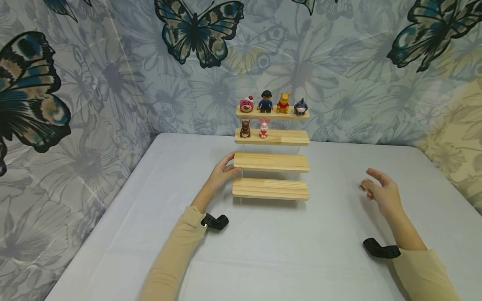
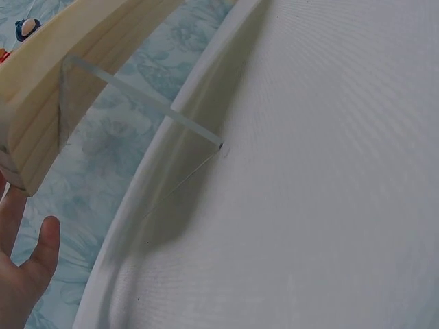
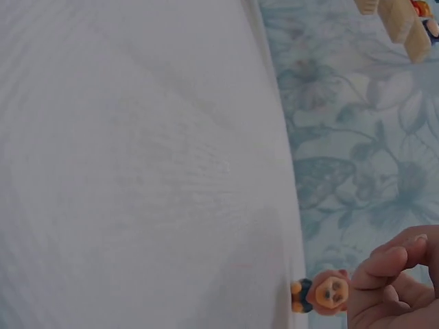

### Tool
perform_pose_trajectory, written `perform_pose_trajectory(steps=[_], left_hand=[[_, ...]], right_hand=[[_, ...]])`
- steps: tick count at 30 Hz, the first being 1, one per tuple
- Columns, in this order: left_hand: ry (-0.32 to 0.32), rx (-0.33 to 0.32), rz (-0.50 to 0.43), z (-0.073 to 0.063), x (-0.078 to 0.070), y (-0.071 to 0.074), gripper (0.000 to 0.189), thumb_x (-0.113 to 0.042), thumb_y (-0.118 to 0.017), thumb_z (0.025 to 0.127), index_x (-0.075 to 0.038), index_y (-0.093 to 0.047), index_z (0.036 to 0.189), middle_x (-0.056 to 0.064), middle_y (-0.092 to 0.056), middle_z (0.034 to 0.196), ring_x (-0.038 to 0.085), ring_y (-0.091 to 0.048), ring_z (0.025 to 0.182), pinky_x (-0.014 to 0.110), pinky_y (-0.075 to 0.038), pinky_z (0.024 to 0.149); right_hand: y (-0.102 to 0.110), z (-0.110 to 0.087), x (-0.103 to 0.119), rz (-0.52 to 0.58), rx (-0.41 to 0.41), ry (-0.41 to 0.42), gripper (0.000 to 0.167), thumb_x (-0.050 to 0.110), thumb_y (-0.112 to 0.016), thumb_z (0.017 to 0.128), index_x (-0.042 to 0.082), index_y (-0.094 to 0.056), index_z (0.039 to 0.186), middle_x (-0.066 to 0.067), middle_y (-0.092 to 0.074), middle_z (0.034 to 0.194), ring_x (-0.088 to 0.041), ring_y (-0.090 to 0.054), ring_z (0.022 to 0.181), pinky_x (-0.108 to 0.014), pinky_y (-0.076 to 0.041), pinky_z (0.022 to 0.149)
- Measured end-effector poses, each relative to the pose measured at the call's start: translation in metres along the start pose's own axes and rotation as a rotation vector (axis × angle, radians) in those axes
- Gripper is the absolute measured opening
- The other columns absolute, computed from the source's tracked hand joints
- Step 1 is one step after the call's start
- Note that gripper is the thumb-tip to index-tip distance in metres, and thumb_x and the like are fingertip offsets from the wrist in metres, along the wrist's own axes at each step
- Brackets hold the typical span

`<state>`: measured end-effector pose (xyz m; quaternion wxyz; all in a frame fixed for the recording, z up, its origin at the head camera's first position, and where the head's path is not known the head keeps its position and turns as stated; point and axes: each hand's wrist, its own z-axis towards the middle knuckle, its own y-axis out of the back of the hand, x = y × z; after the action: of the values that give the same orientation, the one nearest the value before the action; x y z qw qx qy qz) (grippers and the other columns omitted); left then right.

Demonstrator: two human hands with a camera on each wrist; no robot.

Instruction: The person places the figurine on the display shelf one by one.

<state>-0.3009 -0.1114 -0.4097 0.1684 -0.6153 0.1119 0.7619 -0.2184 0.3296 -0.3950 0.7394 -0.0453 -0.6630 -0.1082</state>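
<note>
A wooden tiered display stand (image 1: 271,162) with clear supports stands on the white-covered table. My left hand (image 1: 223,173) rests at the left end of its third board from the top; in the left wrist view the fingers touch the board's end, and the thumb is straight and apart. To the right of the stand, my right hand (image 1: 385,194) is raised with its fingers curled. Its fingertips pinch a small figurine (image 3: 322,293) with a brown head, orange face and dark blue body. In the head view the fingers mostly hide this figurine.
The top board bears a pink bear (image 1: 246,104), a blue-clothed figure (image 1: 265,102), a yellow bear in red (image 1: 283,103) and a grey-blue donkey (image 1: 301,107). Below them, a brown figurine (image 1: 245,129) and a pink piglet (image 1: 263,128) stand on the second board. Butterfly-print cloth (image 1: 308,75) hangs behind.
</note>
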Motion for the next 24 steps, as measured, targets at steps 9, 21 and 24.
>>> perform_pose_trajectory(steps=[9, 21, 24], left_hand=[[0.031, 0.006, -0.012, -0.001, -0.005, -0.002, 0.061, -0.007, -0.057, 0.089, -0.008, -0.026, 0.141, 0.011, -0.027, 0.140, 0.027, -0.042, 0.117, 0.036, -0.037, 0.093], [0.035, 0.011, -0.008, -0.004, -0.013, -0.003, 0.060, -0.004, -0.055, 0.089, -0.007, -0.026, 0.141, 0.014, -0.026, 0.140, 0.028, -0.041, 0.118, 0.037, -0.036, 0.094], [0.033, 0.002, -0.007, 0.000, -0.004, -0.001, 0.060, -0.008, -0.058, 0.088, -0.012, -0.028, 0.141, 0.010, -0.028, 0.139, 0.025, -0.043, 0.116, 0.036, -0.037, 0.093]], right_hand=[[0.009, 0.003, -0.009, 0.010, -0.013, -0.106, 0.032, 0.002, -0.054, 0.088, 0.016, -0.049, 0.116, -0.001, -0.042, 0.115, -0.001, -0.046, 0.052, -0.013, -0.041, 0.045], [0.015, 0.009, -0.012, 0.045, 0.097, -0.176, 0.038, 0.004, -0.050, 0.091, -0.005, -0.034, 0.124, 0.010, -0.051, 0.088, -0.003, -0.044, 0.053, -0.015, -0.041, 0.043], [0.016, 0.011, -0.013, -0.002, 0.120, -0.196, 0.049, 0.004, -0.047, 0.092, -0.013, -0.020, 0.130, 0.010, -0.050, 0.085, -0.003, -0.044, 0.053, -0.016, -0.041, 0.043]])
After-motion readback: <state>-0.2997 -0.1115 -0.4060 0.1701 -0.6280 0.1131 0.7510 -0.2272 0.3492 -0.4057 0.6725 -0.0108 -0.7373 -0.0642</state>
